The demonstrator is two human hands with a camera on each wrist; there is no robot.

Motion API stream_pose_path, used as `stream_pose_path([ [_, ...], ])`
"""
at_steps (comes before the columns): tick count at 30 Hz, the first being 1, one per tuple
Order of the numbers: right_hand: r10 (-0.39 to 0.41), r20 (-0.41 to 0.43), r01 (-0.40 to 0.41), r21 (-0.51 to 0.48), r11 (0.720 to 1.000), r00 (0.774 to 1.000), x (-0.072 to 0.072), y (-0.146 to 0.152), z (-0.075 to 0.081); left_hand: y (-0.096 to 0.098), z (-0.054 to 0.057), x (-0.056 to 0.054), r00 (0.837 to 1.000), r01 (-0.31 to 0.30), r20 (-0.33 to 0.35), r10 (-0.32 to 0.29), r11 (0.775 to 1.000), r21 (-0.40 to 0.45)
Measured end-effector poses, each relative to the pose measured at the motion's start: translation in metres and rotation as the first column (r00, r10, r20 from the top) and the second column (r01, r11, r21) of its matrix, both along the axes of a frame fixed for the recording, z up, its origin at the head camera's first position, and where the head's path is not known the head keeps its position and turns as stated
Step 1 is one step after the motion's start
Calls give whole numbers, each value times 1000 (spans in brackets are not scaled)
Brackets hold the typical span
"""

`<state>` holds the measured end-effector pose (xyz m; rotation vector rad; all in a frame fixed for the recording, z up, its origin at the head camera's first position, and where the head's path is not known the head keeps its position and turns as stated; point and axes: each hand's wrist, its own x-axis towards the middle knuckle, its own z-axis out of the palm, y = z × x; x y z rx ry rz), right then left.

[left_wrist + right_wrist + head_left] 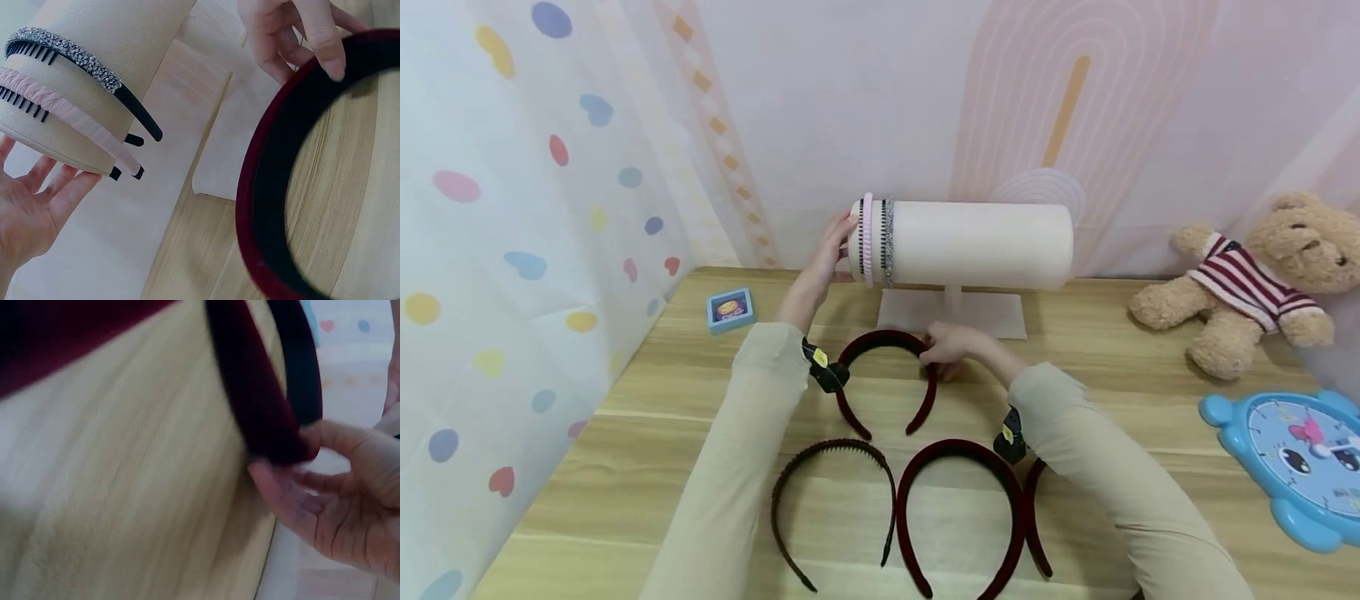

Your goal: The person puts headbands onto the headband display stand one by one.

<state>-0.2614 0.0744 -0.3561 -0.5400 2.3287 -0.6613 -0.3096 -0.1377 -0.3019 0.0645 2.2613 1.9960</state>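
Observation:
My right hand [955,346] pinches a dark red padded headband [887,337] by its side, between thumb and fingers. The right wrist view shows the same headband [269,406], blurred, in the fingertips. With fairly straight fingers, my left hand [826,258] touches the left end of a cream cylindrical headband stand [985,242]. Around that end sit a pink wrapped headband [69,115] and a glittery silver one [69,53], both with dark comb teeth.
On the table lie a thin dark toothed headband [835,446], another dark red headband [958,450] and part of a third [1036,533] beneath my right forearm. A small blue box [730,310] is at the left. A teddy bear [1255,283] and a blue toy clock [1300,467] are at the right.

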Motion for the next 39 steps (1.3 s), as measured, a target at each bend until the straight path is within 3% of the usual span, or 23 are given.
stream_pose_path([
  [3,41,-90,-37,45,998,995,-3,11,4,0,0,0,1000,-1,2,1,1000,8],
  [5,43,-101,-38,45,998,994,-5,25,6,-1,0,1,1000,-1,3,1,1000,6],
  [11,-62,101,66,-36,997,993,-5,87,15,-2,0,2,1000,5,0,-5,1000,0],
  [21,-181,218,190,-22,981,959,2,192,34,-4,1,3,1000,8,-7,-8,1000,-10],
  [25,-270,245,298,-83,951,931,6,217,39,-4,2,3,1000,12,-11,-12,1000,-10],
  [28,-342,286,397,-164,903,895,8,227,43,-4,1,3,1000,14,-12,-14,1000,-7],
  [31,-384,300,457,-233,858,873,11,230,49,-3,1,2,1000,14,-14,-14,1000,-2],
  [36,-411,270,478,-263,838,871,15,225,57,-4,1,3,1000,11,-19,-12,1000,-8],
  [39,-448,284,517,-254,818,848,15,219,62,-3,0,3,1000,13,-23,-14,1000,-9],
])
